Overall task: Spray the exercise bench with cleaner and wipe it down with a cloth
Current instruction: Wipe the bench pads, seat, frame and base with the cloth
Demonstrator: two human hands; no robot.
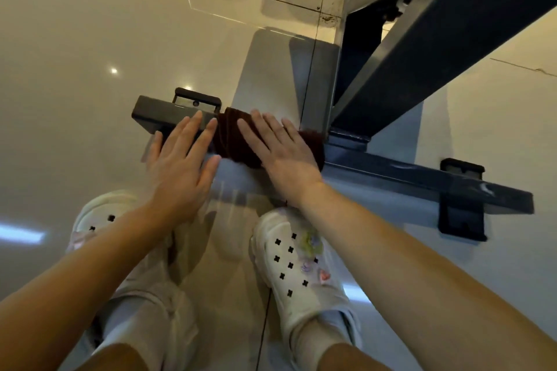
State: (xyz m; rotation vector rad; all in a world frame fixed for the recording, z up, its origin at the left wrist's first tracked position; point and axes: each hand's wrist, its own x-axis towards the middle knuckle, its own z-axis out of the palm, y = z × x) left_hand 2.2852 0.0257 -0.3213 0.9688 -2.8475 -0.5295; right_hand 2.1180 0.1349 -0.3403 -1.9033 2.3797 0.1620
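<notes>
On the low dark foot bar [159, 117] of the exercise bench, the right hand [283, 149] lies flat with straight, spread fingers, pressing on a dark red cloth [229, 138]. Nothing is pinched in this grip; the palm just pushes down. This cloth is draped over the foot bar near its middle, bunched up a bit under the palm. Just beside the cloth, the left hand [180, 169] also lies open, its straight fingers touching the top of the foot bar and holding nothing. Behind the foot bar, a thick dark frame beam [446, 39] goes up and away at a slant. Black end caps [462, 199] sit under the foot bar. Below the foot bar, nearer the person, two white clogs [298, 262] with little charms stand on the shiny pale floor [75, 39].
</notes>
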